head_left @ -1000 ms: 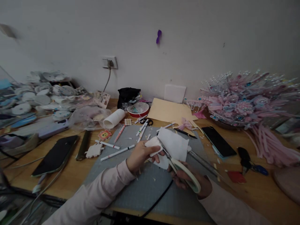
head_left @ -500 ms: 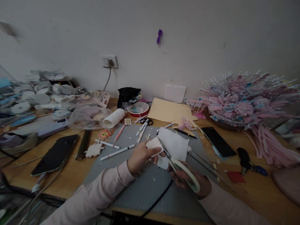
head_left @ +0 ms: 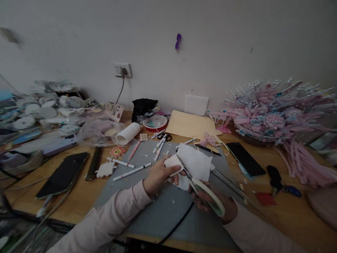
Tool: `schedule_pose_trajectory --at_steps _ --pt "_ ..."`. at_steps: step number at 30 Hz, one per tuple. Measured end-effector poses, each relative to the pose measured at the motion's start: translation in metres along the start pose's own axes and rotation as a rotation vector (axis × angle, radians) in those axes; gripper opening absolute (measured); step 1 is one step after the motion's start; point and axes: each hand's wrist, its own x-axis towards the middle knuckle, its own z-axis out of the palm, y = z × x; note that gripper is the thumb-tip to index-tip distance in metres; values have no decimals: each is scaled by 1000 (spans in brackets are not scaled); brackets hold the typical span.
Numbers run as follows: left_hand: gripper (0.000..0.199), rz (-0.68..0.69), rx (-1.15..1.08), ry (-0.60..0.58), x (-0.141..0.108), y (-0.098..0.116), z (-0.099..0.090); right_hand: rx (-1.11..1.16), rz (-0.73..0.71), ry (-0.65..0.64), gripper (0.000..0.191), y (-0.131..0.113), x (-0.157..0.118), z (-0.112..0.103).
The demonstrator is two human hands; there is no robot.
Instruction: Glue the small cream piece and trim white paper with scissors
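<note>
My left hand [head_left: 159, 175] is closed on a small white paper piece [head_left: 173, 163], the thumb on top and the fingers beneath. In my right hand [head_left: 207, 200] is a pair of scissors [head_left: 210, 196] with pale handles; their blades point up and left, against the edge of the paper piece. A larger white sheet [head_left: 195, 162] lies just behind the blades on the grey cutting mat [head_left: 155, 223]. Part of the paper under the left fingers is hidden.
Several markers [head_left: 132, 171] and a white cut-out [head_left: 105, 169] lie left of the hands. A metal ruler [head_left: 229, 183] and a phone [head_left: 245, 159] are to the right. Behind stand a red-rimmed bowl [head_left: 158, 128], a white paper roll [head_left: 128, 133] and a pink beaded headdress [head_left: 271, 116].
Both hands, the scissors and the paper piece stay nearly in place. The whole view shifts very slightly.
</note>
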Motion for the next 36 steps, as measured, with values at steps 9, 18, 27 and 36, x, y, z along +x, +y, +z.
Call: schedule_pose_trajectory --at_steps 9,18,27,36 --pt "31 19 -64 21 -1 -7 5 12 8 -29 44 3 3 0" --pt "33 68 -109 98 -4 -10 15 -11 -30 -27 47 5 3 4" --pt "28 100 -131 128 -5 -12 19 52 -5 -25 44 16 10 -2" --pt "33 112 -125 120 -5 -9 17 103 -15 27 41 26 16 -7"
